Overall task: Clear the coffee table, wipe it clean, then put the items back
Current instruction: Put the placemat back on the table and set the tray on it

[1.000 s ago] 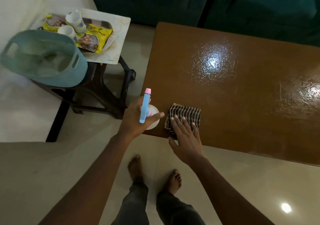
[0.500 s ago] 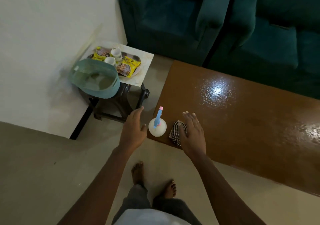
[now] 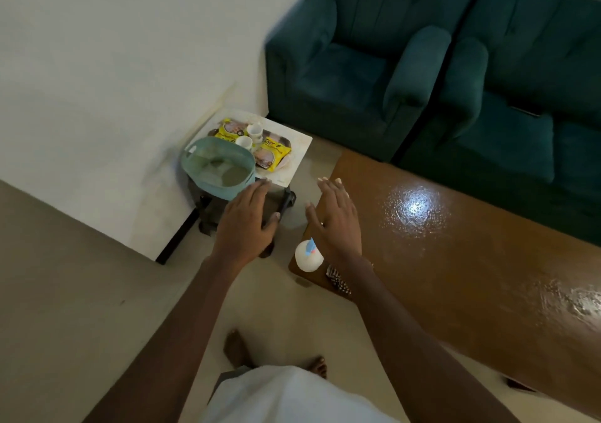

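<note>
The brown coffee table shines wet. At its near left corner stand a white spray bottle with a blue and pink nozzle and a striped cloth, partly hidden by my right forearm. My left hand is open, its fingers stretched toward the teal basket. Beside it my right hand is open and empty above the table's left edge. A tray on the side stool holds two white cups and yellow snack packets.
The dark side stool stands against the white wall, left of the coffee table. Two teal armchairs sit behind the table. My bare feet are on the pale floor.
My left hand let go of the spray bottle, which now stands on the table corner. My right hand left the cloth. Both hands have moved up toward the stool.
</note>
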`<control>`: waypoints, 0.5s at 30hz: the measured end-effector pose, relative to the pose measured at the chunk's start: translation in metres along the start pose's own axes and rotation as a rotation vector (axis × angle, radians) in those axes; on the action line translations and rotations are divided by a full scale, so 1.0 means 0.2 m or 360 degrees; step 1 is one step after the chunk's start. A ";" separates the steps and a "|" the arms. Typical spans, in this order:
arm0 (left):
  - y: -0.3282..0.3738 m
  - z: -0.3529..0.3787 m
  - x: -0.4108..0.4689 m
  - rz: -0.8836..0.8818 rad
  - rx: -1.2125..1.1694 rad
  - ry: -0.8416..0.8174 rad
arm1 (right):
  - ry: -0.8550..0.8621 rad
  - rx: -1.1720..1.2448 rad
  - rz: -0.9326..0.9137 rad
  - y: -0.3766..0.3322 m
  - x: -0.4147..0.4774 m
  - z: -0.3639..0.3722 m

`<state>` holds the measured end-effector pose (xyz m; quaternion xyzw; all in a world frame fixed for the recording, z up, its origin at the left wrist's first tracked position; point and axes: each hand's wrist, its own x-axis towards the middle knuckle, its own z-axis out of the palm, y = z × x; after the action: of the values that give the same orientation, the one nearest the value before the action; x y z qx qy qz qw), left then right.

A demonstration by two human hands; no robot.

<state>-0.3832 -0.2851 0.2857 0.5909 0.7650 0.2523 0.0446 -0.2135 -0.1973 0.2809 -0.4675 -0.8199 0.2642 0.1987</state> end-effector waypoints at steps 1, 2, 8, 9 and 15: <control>-0.04 -0.04 0.01 -0.0007 0.0003 0.0001 | 0.0011 0.0007 -0.0010 -0.05 0.02 0.01; -0.08 -0.07 0.03 -0.0009 0.0007 -0.0001 | 0.0019 0.0015 -0.0014 -0.09 0.03 0.02; -0.34 -0.25 0.16 0.0015 0.0066 0.0014 | 0.0081 -0.0019 -0.0110 -0.34 0.18 0.13; -0.39 -0.28 0.19 0.0024 0.0077 0.0013 | 0.0100 -0.0025 -0.0112 -0.38 0.21 0.15; -0.65 -0.45 0.37 0.0052 0.0085 0.0007 | 0.0185 -0.0052 -0.0072 -0.58 0.40 0.30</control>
<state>-0.5516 -0.2691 0.3236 0.6037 0.7618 0.2338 0.0230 -0.3629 -0.1919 0.3125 -0.4666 -0.8215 0.2187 0.2442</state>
